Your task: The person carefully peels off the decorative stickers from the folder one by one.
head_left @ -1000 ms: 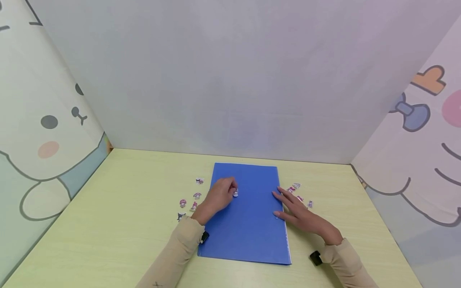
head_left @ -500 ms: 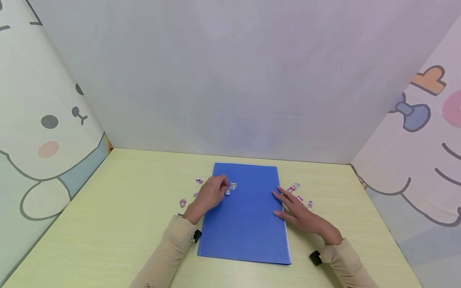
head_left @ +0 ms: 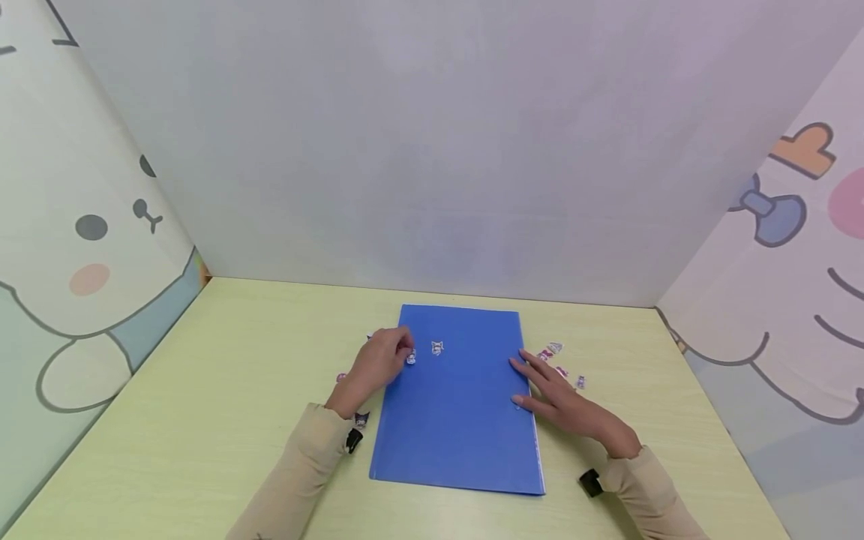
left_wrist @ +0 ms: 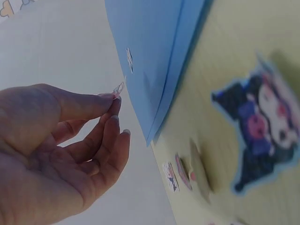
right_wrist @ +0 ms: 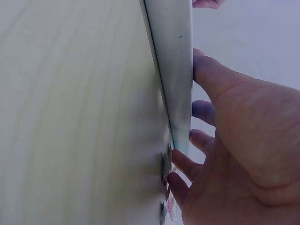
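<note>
My left hand point(head_left: 376, 365) pinches a small cartoon sticker point(head_left: 411, 358) between thumb and fingertips, over the left part of a blue folder point(head_left: 466, 427). In the left wrist view the held sticker point(left_wrist: 119, 89) is seen nearly edge-on. Another cartoon sticker point(head_left: 437, 348) lies on the folder, just right of the held one. My right hand point(head_left: 570, 401) rests with spread fingers on the folder's right edge. In the right wrist view, the fingers reach over the folder's pale side point(right_wrist: 173, 70).
Left of the folder lie several loose stickers, partly hidden by my left hand; a black-hooded one point(left_wrist: 262, 124) shows large in the left wrist view. More stickers point(head_left: 562, 371) lie beyond my right hand. A pale wall point(head_left: 432, 150) stands behind the table point(head_left: 270, 337).
My left hand has moved left across the folder with the pinched sticker, uncovering the sticker that lies on the folder. My right hand has stayed in place.
</note>
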The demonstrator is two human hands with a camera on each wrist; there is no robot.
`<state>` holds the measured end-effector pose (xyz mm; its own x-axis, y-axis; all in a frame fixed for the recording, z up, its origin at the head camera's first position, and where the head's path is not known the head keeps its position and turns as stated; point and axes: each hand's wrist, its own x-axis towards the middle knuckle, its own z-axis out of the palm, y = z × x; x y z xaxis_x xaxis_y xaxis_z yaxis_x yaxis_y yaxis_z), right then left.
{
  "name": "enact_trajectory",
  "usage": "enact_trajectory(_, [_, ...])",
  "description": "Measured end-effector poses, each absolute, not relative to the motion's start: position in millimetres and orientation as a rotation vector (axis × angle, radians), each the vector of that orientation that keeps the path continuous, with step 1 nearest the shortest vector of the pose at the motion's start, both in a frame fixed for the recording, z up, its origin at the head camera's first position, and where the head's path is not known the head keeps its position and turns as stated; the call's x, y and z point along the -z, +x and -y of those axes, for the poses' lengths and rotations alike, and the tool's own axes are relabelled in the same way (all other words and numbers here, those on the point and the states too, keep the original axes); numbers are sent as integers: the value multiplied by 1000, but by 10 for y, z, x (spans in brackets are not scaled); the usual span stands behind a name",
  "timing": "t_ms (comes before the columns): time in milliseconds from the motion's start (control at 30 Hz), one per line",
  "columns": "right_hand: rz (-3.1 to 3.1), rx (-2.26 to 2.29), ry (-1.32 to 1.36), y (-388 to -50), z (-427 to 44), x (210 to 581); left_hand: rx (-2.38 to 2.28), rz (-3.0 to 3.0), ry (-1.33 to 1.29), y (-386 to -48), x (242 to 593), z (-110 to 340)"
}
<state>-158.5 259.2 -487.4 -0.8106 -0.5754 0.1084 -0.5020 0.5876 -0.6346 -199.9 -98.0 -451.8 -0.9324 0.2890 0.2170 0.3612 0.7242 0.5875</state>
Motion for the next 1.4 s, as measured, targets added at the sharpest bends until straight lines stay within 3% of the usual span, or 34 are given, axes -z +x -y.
enact_trajectory(1400, [-2710, 1005, -929, -1585, -2597, 4897, 969, 2888, -336, -2026, 4544, 1659])
